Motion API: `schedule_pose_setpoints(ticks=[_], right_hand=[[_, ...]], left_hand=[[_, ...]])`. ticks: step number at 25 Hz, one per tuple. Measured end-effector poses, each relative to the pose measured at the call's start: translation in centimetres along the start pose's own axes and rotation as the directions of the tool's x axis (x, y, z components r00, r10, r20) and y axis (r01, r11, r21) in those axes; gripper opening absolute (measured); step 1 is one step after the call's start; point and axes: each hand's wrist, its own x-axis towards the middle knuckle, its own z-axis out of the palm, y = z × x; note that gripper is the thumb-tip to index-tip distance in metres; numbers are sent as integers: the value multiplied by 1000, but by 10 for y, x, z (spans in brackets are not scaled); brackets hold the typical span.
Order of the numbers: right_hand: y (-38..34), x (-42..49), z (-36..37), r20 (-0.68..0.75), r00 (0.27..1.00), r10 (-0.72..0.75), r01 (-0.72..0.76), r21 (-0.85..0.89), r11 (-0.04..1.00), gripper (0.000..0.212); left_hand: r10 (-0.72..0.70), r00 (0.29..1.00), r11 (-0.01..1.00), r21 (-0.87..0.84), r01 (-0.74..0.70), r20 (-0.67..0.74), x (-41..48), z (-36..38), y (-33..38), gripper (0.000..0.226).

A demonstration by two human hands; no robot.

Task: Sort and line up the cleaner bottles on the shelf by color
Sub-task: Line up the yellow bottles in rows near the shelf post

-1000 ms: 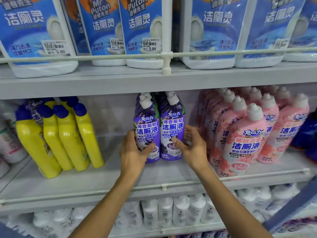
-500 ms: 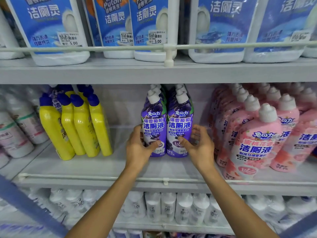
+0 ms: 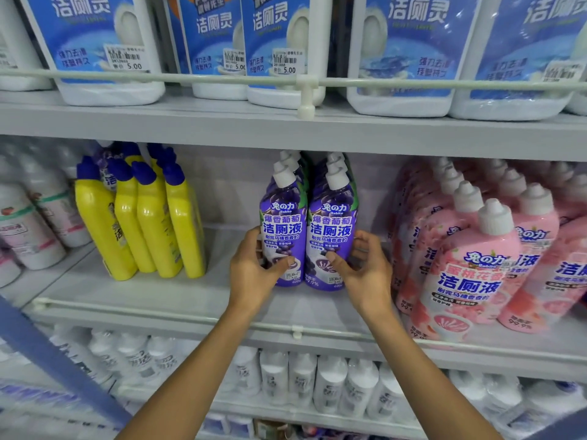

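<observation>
Two rows of purple cleaner stand in the middle of the middle shelf [image 3: 158,296], labels facing out. The left purple bottle [image 3: 282,223] and the right purple bottle [image 3: 332,227] head these rows, upright and touching each other. The left grip [image 3: 251,268] is curled round the left purple bottle low on its body, with the thumb across the front label and the fingers round the outer side. The right grip [image 3: 365,271] holds the right purple bottle in mirrored fashion, thumb on the label and fingers curled round the outer side. Yellow bottles [image 3: 152,223] with blue caps lean in a group well to the left. Pink bottles [image 3: 476,265] crowd the shelf near the right grip. Blue-labelled jugs [image 3: 104,42] fill the shelf above, and white bottles [image 3: 301,376] fill the shelf below.
</observation>
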Motion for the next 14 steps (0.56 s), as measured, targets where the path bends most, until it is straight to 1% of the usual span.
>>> schedule_pose_setpoints(ticks=[4, 7, 10, 12, 14], right_hand=[[-8, -4, -1, -3, 1000, 24, -24, 5, 1000, 53], [-17, -6, 0, -35, 998, 46, -46, -21, 999, 52], [-33, -13, 4, -148, 988, 36, -44, -51, 998, 54], [-49, -25, 11, -236, 971, 41, -46, -14, 999, 58], [-66, -42, 26, -280, 960, 21, -14, 25, 1000, 61]], left_hand=[[-10, 1000, 1000, -28, 10, -12, -1, 0, 0, 70], [-34, 999, 997, -64, 37, 38, 4, -3, 2, 62], [-74, 993, 987, -136, 85, 90, 9, -15, 3, 57], [-86, 992, 972, -210, 105, 94, 13, -33, 5, 62], [-77, 994, 952, -291, 95, 71, 17, -58, 6, 67]])
